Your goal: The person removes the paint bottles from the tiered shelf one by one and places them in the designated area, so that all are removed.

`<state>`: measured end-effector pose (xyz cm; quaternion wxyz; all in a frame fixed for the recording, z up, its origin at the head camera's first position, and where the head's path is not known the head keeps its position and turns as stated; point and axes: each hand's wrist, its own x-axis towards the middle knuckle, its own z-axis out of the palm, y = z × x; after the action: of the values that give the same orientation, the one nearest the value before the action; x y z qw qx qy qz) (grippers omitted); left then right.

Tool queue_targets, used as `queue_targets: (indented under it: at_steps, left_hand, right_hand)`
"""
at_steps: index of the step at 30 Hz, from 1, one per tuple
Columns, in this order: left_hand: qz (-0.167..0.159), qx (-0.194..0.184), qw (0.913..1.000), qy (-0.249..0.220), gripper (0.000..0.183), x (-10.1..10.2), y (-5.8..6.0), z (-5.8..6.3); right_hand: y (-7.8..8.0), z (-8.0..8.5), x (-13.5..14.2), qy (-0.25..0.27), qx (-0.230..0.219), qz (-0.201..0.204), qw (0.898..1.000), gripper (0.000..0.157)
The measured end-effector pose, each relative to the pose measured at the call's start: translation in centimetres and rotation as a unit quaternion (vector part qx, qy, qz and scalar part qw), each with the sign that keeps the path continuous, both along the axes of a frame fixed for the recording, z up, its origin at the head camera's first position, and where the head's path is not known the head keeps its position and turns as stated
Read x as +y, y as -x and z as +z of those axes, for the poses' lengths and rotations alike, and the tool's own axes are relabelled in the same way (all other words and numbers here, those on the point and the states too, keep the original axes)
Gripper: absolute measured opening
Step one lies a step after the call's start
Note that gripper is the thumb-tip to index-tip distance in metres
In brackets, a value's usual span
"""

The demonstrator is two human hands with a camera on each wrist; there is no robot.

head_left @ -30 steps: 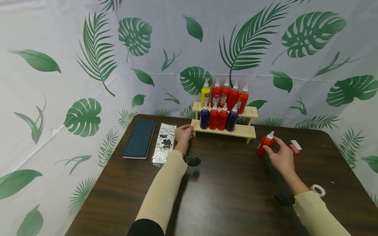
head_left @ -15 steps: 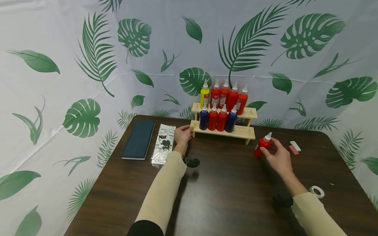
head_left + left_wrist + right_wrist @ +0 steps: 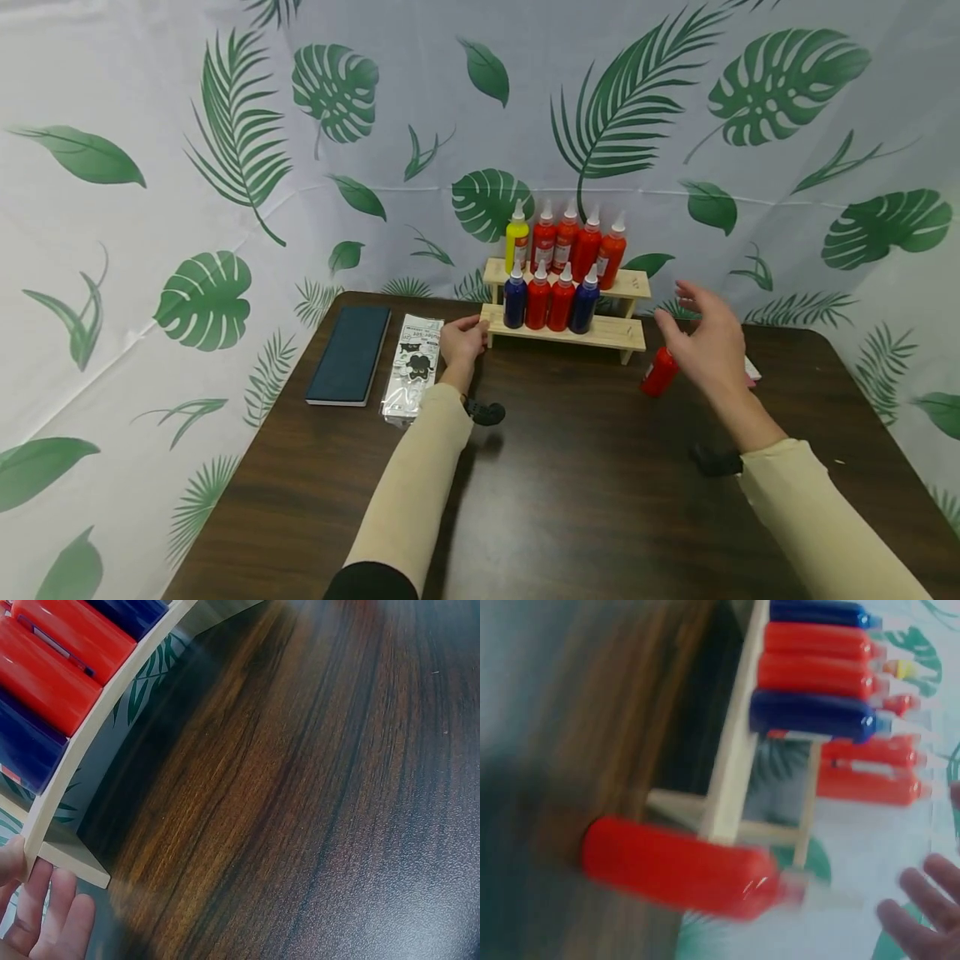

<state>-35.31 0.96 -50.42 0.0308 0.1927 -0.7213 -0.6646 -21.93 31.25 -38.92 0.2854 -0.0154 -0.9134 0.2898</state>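
Soft light leaves pale glare on the tabletop [image 3: 540,508] — and blur smears the right-wrist view, red bottle [image 3: 679,868] included.

From the middle of the dark wood-grain tabletop [image 3: 585,483], a closed navy notebook [image 3: 348,356] lies at ten o'clock, with a plastic-sleeved packet [image 3: 414,367], white with black cartoon figures, just beside it at its three o'clock. A small white block [image 3: 752,369], partly hidden, lies at two o'clock. At twelve hangs a pale backdrop cloth [image 3: 427,83] printed with green monstera and palm leaves.
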Motion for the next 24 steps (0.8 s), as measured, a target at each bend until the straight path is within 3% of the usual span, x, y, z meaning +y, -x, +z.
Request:
queue_targets:
  at_steps: [4, 7, 10, 14, 24]
  left_hand:
    - [-0.001, -0.002, 1.0, -0.005, 0.016, 0.0, -0.1, 0.2]
    - [-0.004, -0.004, 1.0, -0.001, 0.016, 0.0, -0.2, 0.2]
    - [-0.005, -0.005, 1.0, 0.004, 0.016, 0.1, -0.3, 0.0]
    - [-0.007, -0.007, 0.9999, 0.014, 0.016, 0.1, -0.2, -0.1]
    - [-0.005, -0.008, 0.9999, 0.011, 0.016, -0.1, 0.1, 0.1]
  right_hand:
    - [2.2, 0.4, -1.7, -0.015, -0.082, 0.04, 0.996, 0.053]
    - [3.9, -0.3, -2.7, -0.005, -0.14, 0.065, 0.988, 0.057]
    - [5.5, -1.5, -3.4, 0.015, -0.169, 0.077, 0.982, 0.061]
    - [7.1, -2.7, -4.0, 0.031, -0.173, 0.085, 0.981, 0.062]
    - [8.5, -3.9, -5.8, 0.048, -0.153, 0.092, 0.983, 0.061]
